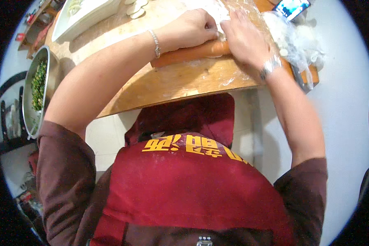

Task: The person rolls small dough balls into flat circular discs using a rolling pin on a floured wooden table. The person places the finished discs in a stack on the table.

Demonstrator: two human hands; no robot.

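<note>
A wooden rolling pin lies near the front edge of a floured wooden board. A pale edge of dough shows beneath the pin. Curled fingers of my left hand are just behind the pin, close to a small bit of dough; whether they pinch it is hidden. My right hand rests over the right end of the pin, palm down, its grip not clear from above. White flour is spread behind both hands. Several flattened dough rounds lie on the board farther back.
At the back left stands a white tray with pale food in it. A metal bowl of chopped green filling is left of the board. To the right are a clear plastic bag and a lit phone. The board's front edge runs before my apron.
</note>
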